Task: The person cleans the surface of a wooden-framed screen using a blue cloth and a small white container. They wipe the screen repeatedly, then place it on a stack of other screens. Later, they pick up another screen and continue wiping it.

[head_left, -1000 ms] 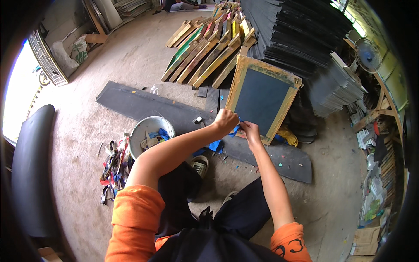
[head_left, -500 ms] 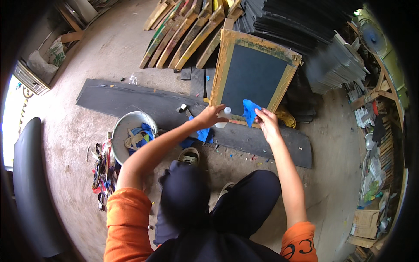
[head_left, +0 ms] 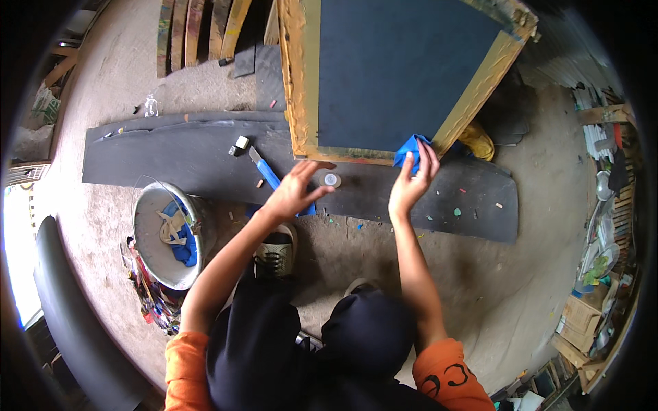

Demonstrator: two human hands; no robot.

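While the right hand [head_left: 410, 190] pinches a blue cloth [head_left: 406, 152] between thumb and fingers, that cloth lies against the lower right corner of a dark panel [head_left: 397, 75] bordered by a yellowish frame [head_left: 297, 89]. The left hand [head_left: 291, 195] has its fingers spread, thumb apart, about a small capped bottle [head_left: 331, 180] on a long black sheet [head_left: 164, 154]; whether they touch it, I cannot tell. Just beside this hand lies a blue-handled knife [head_left: 267, 173]. Farther left, a pale bucket [head_left: 142, 226] contains blue and cream scraps [head_left: 179, 240], near a heap of coloured strips [head_left: 154, 301] on the floor [head_left: 507, 301].
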